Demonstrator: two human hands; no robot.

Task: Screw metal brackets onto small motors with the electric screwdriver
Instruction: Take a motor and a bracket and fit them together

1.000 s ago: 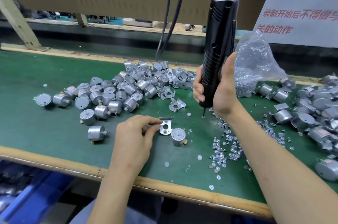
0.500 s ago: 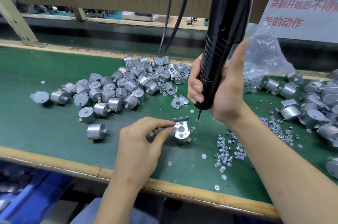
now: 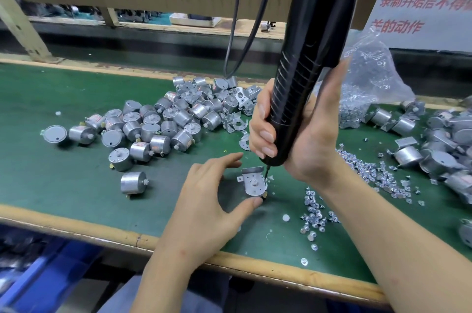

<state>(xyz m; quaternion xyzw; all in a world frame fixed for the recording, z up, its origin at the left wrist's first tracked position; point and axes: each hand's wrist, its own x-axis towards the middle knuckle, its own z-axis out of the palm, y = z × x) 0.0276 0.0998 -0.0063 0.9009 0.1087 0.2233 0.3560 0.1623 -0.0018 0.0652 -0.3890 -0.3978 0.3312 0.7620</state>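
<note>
A small silver motor with a metal bracket (image 3: 252, 182) laid on its top stands on the green table (image 3: 63, 185) near the front middle. My left hand (image 3: 209, 200) cups around it: the thumb touches the motor's near side, and the index finger is spread out just above the bracket without touching it. My right hand (image 3: 306, 139) grips the black electric screwdriver (image 3: 304, 70), which hangs tilted. Its bit touches the bracket's right edge.
A heap of bare motors (image 3: 158, 126) lies at the left-centre, with loose brackets (image 3: 240, 100) behind it. A clear plastic bag (image 3: 370, 77), scattered screws (image 3: 316, 213) and more motors (image 3: 439, 139) fill the right. Cables (image 3: 240, 32) hang at the back. The wooden front edge (image 3: 102, 232) runs below.
My left hand set the bracket on the motor and let go of its pinch, fingers now spread. The screwdriver came down and left until its bit reached the bracket.
</note>
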